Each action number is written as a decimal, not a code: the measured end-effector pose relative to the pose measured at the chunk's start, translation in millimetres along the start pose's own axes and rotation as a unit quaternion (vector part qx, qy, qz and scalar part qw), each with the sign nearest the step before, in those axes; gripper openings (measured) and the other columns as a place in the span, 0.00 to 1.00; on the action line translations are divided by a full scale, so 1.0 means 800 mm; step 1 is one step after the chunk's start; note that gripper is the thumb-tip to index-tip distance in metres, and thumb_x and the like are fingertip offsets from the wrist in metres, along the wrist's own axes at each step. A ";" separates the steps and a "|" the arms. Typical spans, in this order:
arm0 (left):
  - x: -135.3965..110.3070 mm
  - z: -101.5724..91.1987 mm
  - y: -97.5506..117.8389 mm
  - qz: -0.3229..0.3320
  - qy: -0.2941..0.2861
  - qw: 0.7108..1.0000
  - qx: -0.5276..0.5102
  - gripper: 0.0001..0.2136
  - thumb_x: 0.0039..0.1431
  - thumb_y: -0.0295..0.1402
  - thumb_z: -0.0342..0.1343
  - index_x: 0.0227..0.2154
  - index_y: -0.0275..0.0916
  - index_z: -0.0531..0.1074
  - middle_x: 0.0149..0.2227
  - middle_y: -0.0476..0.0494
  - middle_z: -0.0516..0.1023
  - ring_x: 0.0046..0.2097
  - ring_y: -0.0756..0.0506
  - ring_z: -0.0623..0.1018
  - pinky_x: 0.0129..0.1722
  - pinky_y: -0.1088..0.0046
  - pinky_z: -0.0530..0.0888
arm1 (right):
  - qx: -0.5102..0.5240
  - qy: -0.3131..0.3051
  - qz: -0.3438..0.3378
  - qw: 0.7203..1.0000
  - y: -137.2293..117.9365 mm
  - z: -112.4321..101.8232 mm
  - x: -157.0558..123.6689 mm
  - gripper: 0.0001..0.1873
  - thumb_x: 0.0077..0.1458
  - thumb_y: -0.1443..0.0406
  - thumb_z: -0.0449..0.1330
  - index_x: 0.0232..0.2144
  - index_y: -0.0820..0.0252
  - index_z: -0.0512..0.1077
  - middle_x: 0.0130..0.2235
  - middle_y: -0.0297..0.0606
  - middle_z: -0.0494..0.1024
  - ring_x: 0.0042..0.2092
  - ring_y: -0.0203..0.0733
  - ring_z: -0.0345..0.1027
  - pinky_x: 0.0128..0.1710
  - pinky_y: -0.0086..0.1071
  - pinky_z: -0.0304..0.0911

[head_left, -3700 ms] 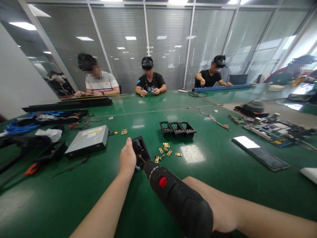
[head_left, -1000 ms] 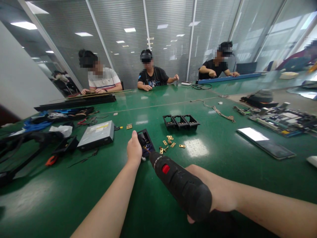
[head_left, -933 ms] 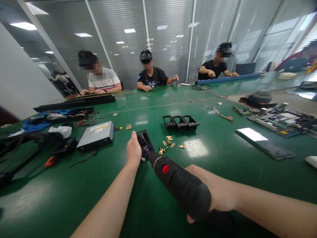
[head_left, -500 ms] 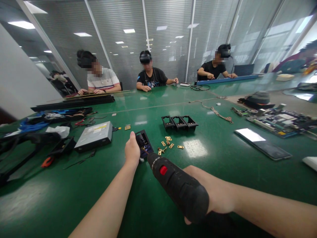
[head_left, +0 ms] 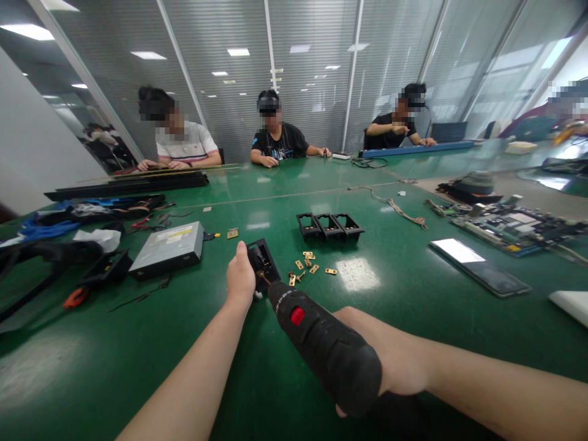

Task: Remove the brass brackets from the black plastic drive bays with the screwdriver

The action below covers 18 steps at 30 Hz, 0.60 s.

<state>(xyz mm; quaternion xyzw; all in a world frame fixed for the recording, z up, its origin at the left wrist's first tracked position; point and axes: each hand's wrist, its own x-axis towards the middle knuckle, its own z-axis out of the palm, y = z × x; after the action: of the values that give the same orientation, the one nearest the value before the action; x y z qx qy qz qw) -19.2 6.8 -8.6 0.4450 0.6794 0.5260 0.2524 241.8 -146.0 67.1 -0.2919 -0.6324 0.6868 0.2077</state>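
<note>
My left hand (head_left: pixel 241 277) is closed on a black plastic frame (head_left: pixel 263 260), which it holds tilted above the green table. Wrapped round the grip of a black cordless drill (head_left: pixel 328 349) with a red button is my right hand (head_left: pixel 376 352); the drill body hides part of its fingers. The drill's bit reaches into the lower part of the frame, where small brass-coloured parts show. Several small brass plates (head_left: pixel 314 269) and screws lie loose just right of the frame. Behind them stands a row of joined black frames (head_left: pixel 329 226).
A silver disc drive (head_left: pixel 169 248) lies to the left, near cables and a black strap. A phone (head_left: pixel 480 266), circuit boards (head_left: pixel 509 226) and a cord (head_left: pixel 399 208) are on the right. Several people sit across the table (head_left: pixel 184 343), one behind a long blue bar (head_left: pixel 413 150).
The view has shifted slightly, so most things sit a little further left. The purplish light inside the frame is gone. A person at the back right has raised one hand.
</note>
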 end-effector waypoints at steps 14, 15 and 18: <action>0.003 0.001 -0.003 0.001 -0.008 1.000 -0.002 0.40 0.61 0.73 0.37 0.27 0.40 0.76 0.35 0.34 0.83 0.38 0.36 0.79 0.41 0.61 0.70 | -0.019 0.054 0.045 0.997 -0.022 0.011 -0.009 0.27 0.31 0.71 0.81 0.37 0.65 0.78 0.33 0.32 0.78 0.36 0.42 0.68 0.34 0.31 0.66; 0.003 0.001 -0.003 0.000 -0.007 1.000 0.002 0.41 0.61 0.73 0.37 0.28 0.40 0.76 0.35 0.34 0.83 0.39 0.36 0.79 0.41 0.61 0.70 | -0.038 0.074 0.040 0.996 -0.023 0.012 -0.011 0.29 0.32 0.71 0.80 0.40 0.65 0.78 0.35 0.34 0.79 0.37 0.43 0.69 0.34 0.31 0.66; 0.003 0.001 -0.001 0.003 0.000 1.000 0.017 0.41 0.61 0.73 0.35 0.28 0.40 0.77 0.35 0.32 0.84 0.40 0.34 0.80 0.42 0.60 0.70 | -0.095 0.133 0.008 0.987 -0.022 0.014 -0.018 0.26 0.36 0.68 0.78 0.41 0.65 0.79 0.37 0.37 0.80 0.37 0.45 0.70 0.34 0.33 0.66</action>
<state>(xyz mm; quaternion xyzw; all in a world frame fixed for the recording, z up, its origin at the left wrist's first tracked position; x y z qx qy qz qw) -19.7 9.1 -9.3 0.4509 0.6870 0.5152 0.2434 243.3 -161.7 86.6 -0.4040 -0.6591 0.5806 0.2556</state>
